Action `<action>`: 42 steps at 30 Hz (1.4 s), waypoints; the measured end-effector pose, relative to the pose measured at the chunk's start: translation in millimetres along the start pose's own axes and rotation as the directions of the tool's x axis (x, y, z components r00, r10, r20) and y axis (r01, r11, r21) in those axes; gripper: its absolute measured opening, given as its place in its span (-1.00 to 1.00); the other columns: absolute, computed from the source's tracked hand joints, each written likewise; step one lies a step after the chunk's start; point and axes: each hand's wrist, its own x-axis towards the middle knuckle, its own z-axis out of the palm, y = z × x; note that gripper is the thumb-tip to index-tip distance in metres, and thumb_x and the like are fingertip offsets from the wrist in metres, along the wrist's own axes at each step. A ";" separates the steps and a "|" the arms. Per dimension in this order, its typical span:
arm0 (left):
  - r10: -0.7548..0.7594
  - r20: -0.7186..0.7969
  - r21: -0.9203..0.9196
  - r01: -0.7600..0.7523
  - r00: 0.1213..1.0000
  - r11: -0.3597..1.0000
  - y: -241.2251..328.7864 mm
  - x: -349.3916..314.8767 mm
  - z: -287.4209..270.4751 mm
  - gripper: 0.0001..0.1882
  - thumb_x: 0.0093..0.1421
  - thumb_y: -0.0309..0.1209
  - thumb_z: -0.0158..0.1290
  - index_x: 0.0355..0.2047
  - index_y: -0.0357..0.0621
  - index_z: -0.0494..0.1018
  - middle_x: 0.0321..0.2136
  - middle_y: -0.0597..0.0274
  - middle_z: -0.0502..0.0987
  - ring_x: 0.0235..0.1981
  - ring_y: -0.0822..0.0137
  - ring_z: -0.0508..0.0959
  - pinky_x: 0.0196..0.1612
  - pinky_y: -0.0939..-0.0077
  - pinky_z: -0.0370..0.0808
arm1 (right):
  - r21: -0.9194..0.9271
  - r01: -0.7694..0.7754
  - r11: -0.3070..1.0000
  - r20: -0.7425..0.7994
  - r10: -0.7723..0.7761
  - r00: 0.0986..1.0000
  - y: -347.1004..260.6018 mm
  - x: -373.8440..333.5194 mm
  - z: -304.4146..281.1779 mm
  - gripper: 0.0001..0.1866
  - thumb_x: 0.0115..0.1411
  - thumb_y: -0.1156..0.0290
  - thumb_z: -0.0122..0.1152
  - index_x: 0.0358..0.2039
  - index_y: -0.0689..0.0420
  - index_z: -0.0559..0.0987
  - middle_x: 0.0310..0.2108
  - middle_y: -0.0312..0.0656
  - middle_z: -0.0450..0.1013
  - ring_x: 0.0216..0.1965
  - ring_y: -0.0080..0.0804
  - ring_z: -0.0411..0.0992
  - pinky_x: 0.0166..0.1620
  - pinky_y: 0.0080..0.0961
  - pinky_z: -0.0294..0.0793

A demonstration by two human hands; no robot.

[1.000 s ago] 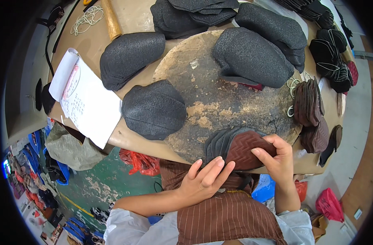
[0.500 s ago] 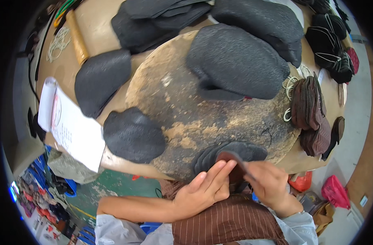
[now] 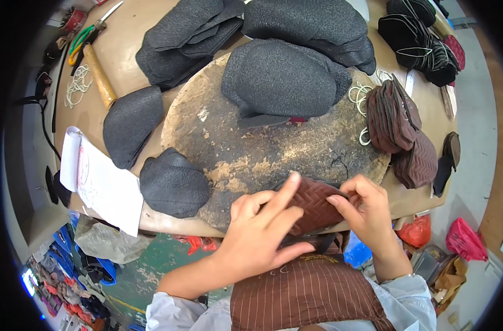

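Observation:
A brown piece with a woven herringbone texture (image 3: 316,205), looking like a shoe insole or upper part, is tilted over the near edge of a round worn board (image 3: 229,149). My right hand (image 3: 370,209) pinches its right edge between thumb and fingers. On the other side, my left hand (image 3: 259,223) has its fingers spread, with the index finger stretched along the piece's left edge. Dark pieces beneath are mostly hidden by the hands and the brown piece. A rounded black textured piece (image 3: 174,185) lies left of the hands.
Black textured piles (image 3: 284,80) cover the board's far side. Brown stacked pieces (image 3: 392,118) with pale cord stand at right. A wooden-handled tool (image 3: 100,77), a black sheet (image 3: 133,124), white papers (image 3: 105,179) and green-handled scissors (image 3: 86,41) lie at left.
The brown piece has turned from nearly edge-on to show its woven face. My left hand's fingers have spread apart. The whole view has shifted slightly.

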 end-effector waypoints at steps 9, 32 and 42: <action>-0.158 -0.312 -0.469 -0.007 0.937 0.883 9.2 -15.6 -0.4 -0.29 -0.10 -0.39 0.36 0.07 -0.22 0.32 -0.09 0.02 0.53 -0.11 0.21 0.55 -0.07 0.40 0.45 | 0.278 0.464 0.841 -0.152 -0.439 0.886 21.5 -17.1 -3.3 -0.72 -0.12 0.51 0.43 -0.50 0.18 0.43 -0.29 -0.06 0.53 -0.20 -0.19 0.48 -0.09 -0.35 0.42; -0.088 -0.418 0.548 0.328 0.904 0.770 -73.7 -82.4 -49.1 -0.61 0.02 -0.46 0.11 -0.12 0.28 0.55 0.14 0.39 0.38 0.19 0.18 0.31 0.24 0.05 0.05 | 0.621 0.008 0.784 0.073 -0.068 0.995 35.4 -40.7 -19.1 -0.76 0.03 0.44 0.35 -0.41 0.19 0.43 -0.39 -0.34 0.34 -0.35 -0.65 0.29 -0.25 -0.70 0.28; -0.261 -0.398 -0.453 0.059 0.879 0.890 -10.0 -81.5 -24.7 -0.58 0.14 -0.49 0.08 0.05 -0.26 0.41 0.03 -0.03 0.46 0.07 0.11 0.47 0.16 0.38 0.34 | 0.455 0.254 0.854 0.139 -0.350 0.926 -5.0 -24.4 0.6 -0.80 -0.09 0.60 0.38 -0.42 0.22 0.54 -0.35 -0.18 0.46 -0.37 -0.55 0.41 -0.31 -0.68 0.37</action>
